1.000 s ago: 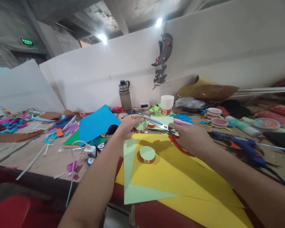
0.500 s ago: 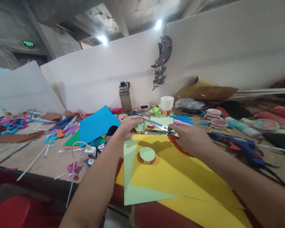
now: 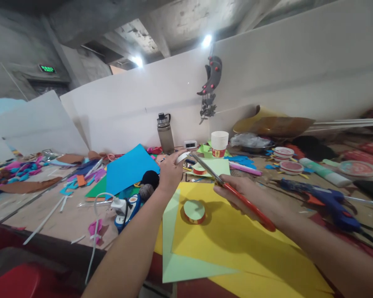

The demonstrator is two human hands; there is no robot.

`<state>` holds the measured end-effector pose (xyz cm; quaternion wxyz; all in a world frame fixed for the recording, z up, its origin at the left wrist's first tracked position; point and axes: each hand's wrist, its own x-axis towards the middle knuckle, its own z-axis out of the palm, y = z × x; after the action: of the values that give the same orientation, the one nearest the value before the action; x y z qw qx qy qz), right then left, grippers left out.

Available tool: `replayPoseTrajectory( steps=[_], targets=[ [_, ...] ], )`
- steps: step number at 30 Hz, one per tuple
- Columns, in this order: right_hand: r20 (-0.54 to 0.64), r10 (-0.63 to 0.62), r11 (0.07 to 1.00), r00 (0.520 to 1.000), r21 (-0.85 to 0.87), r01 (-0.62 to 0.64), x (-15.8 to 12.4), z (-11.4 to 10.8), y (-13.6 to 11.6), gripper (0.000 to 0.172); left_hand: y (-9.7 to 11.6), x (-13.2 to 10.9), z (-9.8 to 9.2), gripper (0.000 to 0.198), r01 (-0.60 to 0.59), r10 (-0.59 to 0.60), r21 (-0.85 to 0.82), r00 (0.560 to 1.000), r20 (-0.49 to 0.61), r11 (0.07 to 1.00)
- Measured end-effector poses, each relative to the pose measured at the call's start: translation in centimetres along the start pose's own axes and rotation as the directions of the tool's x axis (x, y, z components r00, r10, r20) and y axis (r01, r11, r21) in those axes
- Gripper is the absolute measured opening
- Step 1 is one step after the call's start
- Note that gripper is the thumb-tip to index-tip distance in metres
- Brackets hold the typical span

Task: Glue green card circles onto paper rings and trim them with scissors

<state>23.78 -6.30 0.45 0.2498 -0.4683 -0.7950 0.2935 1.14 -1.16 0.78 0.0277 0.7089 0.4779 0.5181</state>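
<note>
My left hand [image 3: 171,169] is raised over the table and pinches a small pale paper piece [image 3: 182,157], seen nearly edge-on. Red-handled scissors [image 3: 247,202] are in my right hand [image 3: 236,191], their blades pointing up and left, with the tips beside the paper. Below both hands, a round piece topped in light green with a red rim [image 3: 194,210] lies on yellow sheets [image 3: 224,240]. Light green paper [image 3: 186,269] shows from under the yellow at the left. Behind the scissors, another red-rimmed piece [image 3: 199,169] rests on a light green sheet [image 3: 216,167].
A bottle [image 3: 165,134] and stacked paper cups [image 3: 219,143] stand at the back. Blue paper [image 3: 129,169] and a power strip [image 3: 131,212] lie left. On the right are a blue glue gun [image 3: 332,203], a white-green tube [image 3: 325,171] and round decorated pieces [image 3: 291,167].
The paper in my left hand has turned from showing its round green face to nearly edge-on. The scissors have rotated, so their handles point lower right. The view has tilted slightly up.
</note>
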Motion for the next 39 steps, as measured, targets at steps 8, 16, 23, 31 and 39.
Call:
replayPoseTrajectory(
  steps=[8,16,23,31,39],
  targets=[
    [-0.086,0.014,1.0,0.996,0.027,-0.011,0.5,1.2,0.3,0.03,0.5,-0.5,0.4,0.033,-0.081,0.084,0.143,0.996,-0.017,0.986],
    [-0.058,0.026,1.0,0.998,-0.011,-0.026,0.5,0.8,0.3,0.029,0.8,-0.7,0.5,0.034,-0.104,0.106,0.173,0.994,-0.007,0.979],
    [-0.084,0.008,0.992,0.996,-0.124,-0.019,0.6,0.9,0.4,0.03,0.8,-0.7,0.6,0.04,-0.108,0.108,0.173,0.994,0.011,0.979],
    [-0.076,-0.012,0.998,0.997,-0.059,0.008,0.7,1.1,0.6,0.029,1.0,-0.8,0.7,0.036,-0.039,0.039,0.132,0.999,0.0,0.99],
    [-0.096,-0.008,1.0,0.995,0.022,0.01,0.7,1.4,0.4,0.026,1.6,-0.8,0.7,0.033,0.03,-0.03,0.004,1.0,-0.006,1.0]
  ],
)
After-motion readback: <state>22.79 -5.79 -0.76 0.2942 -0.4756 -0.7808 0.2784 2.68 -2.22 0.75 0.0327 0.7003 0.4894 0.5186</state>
